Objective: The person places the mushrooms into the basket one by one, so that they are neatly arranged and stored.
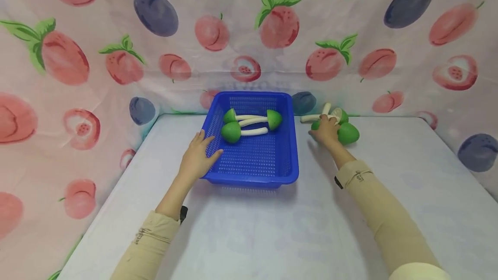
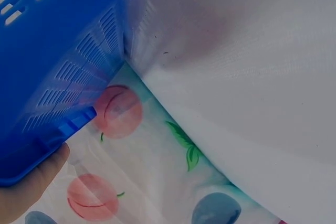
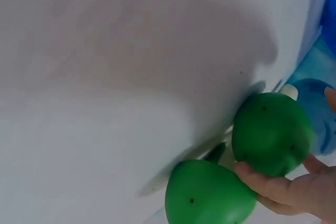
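A blue plastic basket (image 1: 253,179) with slotted walls stands on the white table, with three green-capped toy mushrooms (image 1: 231,132) with pale stems inside. My left hand (image 1: 196,159) rests on the basket's left rim, fingers spread and thumb over the inside. In the left wrist view a finger (image 2: 55,163) lies along the rim's outer side. To the right of the basket, my right hand (image 1: 327,133) reaches over a cluster of similar mushrooms (image 1: 348,133). In the right wrist view its fingers (image 3: 270,184) touch a green cap (image 3: 273,135), and its thumb stands apart from the cap.
The white tabletop (image 1: 249,237) extends in front of the basket and to both sides. Behind the table hangs a cloth (image 1: 241,7) printed with peaches and plums, close to the basket's far rim. Pale stems (image 1: 310,118) from the cluster point toward the basket.
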`<state>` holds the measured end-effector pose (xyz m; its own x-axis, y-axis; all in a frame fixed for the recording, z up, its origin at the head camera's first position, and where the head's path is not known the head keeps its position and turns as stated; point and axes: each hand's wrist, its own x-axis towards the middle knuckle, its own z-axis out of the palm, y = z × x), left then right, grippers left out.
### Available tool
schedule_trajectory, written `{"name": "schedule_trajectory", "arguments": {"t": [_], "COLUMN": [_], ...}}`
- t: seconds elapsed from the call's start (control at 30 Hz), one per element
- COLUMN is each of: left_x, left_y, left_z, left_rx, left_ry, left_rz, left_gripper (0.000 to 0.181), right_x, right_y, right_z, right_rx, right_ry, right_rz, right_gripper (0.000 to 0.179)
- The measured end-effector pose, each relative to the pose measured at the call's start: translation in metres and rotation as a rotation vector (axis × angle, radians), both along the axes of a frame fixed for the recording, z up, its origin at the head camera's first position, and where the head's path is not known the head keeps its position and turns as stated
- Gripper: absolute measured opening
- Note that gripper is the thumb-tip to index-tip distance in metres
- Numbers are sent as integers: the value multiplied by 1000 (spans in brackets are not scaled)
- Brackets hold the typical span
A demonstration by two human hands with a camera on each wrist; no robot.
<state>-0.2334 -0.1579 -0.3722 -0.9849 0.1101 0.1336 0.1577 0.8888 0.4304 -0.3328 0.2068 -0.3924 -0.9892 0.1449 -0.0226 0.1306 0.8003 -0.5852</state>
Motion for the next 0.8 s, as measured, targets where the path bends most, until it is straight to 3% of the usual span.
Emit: {"name": "schedule_trajectory", "arguments": {"t": [0.4,0.53,0.8], "left_x": [0,-1,1], "left_y": [2,2,0], "left_z": [0,-1,-1], "left_rx": [10,15,2], "left_ry": [11,8,12], "left_rz": [2,-3,9], "left_gripper": [59,59,59], "right_x": [-12,-14,-16], "right_y": [-12,-14,-16], "right_z": [-10,-13,-16], "right_rx": [-66,-84,-142], "right_ry": [-20,18,107], "right_rz": [-194,-252,-284], "right_gripper": [66,57,50]}}
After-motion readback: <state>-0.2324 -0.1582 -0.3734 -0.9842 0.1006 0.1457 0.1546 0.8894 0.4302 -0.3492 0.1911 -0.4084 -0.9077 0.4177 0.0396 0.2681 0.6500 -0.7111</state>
